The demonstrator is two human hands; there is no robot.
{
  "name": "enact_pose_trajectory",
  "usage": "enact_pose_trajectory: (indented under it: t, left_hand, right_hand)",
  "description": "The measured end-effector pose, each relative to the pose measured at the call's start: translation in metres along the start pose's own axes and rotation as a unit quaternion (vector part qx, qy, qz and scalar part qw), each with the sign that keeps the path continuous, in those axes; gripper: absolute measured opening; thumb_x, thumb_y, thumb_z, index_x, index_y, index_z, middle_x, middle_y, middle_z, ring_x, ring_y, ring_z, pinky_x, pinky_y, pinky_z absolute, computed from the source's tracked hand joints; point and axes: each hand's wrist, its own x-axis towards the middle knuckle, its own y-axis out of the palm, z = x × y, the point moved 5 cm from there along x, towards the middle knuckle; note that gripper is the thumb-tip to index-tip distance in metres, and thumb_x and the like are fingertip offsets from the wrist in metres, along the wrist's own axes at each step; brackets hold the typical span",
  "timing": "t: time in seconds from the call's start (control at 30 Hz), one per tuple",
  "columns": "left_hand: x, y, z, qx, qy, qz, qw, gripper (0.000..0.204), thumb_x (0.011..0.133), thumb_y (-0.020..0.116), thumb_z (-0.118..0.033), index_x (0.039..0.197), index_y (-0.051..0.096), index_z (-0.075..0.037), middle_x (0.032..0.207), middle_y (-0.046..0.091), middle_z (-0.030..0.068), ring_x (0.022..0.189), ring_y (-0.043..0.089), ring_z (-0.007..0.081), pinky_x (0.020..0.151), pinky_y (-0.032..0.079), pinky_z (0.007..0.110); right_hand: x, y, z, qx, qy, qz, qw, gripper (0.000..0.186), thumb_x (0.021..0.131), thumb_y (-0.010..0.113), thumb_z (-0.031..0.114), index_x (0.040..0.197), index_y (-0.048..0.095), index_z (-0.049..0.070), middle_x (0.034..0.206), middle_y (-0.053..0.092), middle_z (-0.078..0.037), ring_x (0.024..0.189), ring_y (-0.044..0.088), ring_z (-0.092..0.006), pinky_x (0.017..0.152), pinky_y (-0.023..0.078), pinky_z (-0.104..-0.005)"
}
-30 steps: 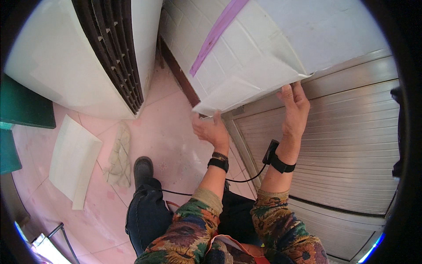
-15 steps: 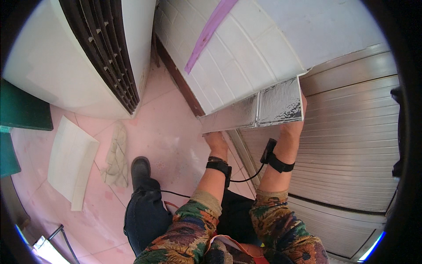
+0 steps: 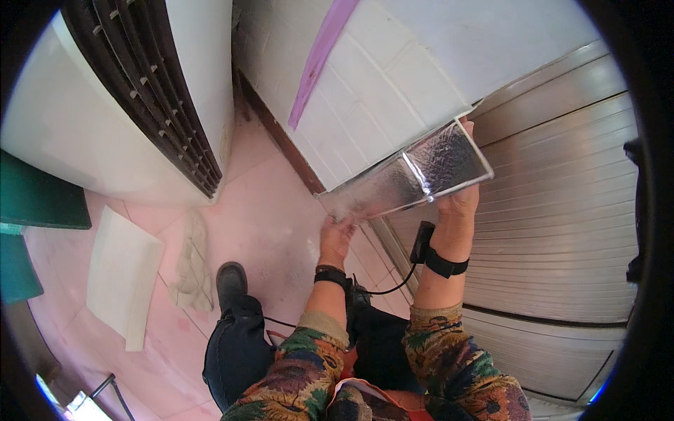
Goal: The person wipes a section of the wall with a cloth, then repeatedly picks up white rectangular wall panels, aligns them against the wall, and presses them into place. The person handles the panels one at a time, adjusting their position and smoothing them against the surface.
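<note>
A long strip of foil-faced panel (image 3: 379, 186), silver with a bright crease across it and a pale rim, lies against the end of a white brick-patterned wall (image 3: 379, 84). My left hand (image 3: 338, 235) holds its lower left end, with the fingers partly under or behind the edge. On the right end, my right hand (image 3: 460, 201) grips from beneath; its fingertips show past the far edge near the wall corner. Most of the right fingers are hidden behind the panel.
A metal shutter-like door (image 3: 554, 231) stands close on the right. At the left are a white cabinet with a dark grille (image 3: 147, 91), a green box (image 3: 42, 182), a white sheet (image 3: 123, 274) and a grey cloth (image 3: 191, 266) on the pink tiled floor (image 3: 267, 210). A purple strip (image 3: 319, 63) is on the wall.
The panel has tilted so that more of its foil face and rim shows. My left hand has shifted slightly left and down, its fingers now more visible. The view has shifted a little.
</note>
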Motion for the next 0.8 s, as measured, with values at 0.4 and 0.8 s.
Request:
enact_pose_trajectory:
  t: [0.4,0.8]
  left_hand:
    - [-0.015,0.009,0.021,0.124,-0.015,-0.016,0.992,0.041,0.085,0.072,-0.001,0.123,0.057,-0.005,0.099,0.068,0.0055,0.086,0.065,0.0153,0.075,0.051,0.027]
    - [-0.02,0.016,0.019,0.478,0.043,-0.076,0.874,0.08,0.071,0.083,-0.006,0.142,0.046,-0.009,0.114,0.061,0.012,0.107,0.059,0.0265,0.088,0.048,0.04]
  right_hand:
    - [0.004,-0.004,0.005,0.026,-0.014,0.055,0.998,0.051,0.104,0.056,0.025,0.148,0.042,0.002,0.11,0.065,-0.003,0.097,0.063,-0.0098,0.079,0.055,-0.024]
    - [-0.009,-0.007,0.005,-0.004,-0.008,0.05,0.999,0.056,0.104,0.055,0.024,0.152,0.036,0.003,0.113,0.064,-0.003,0.099,0.063,-0.0104,0.081,0.055,-0.0249]
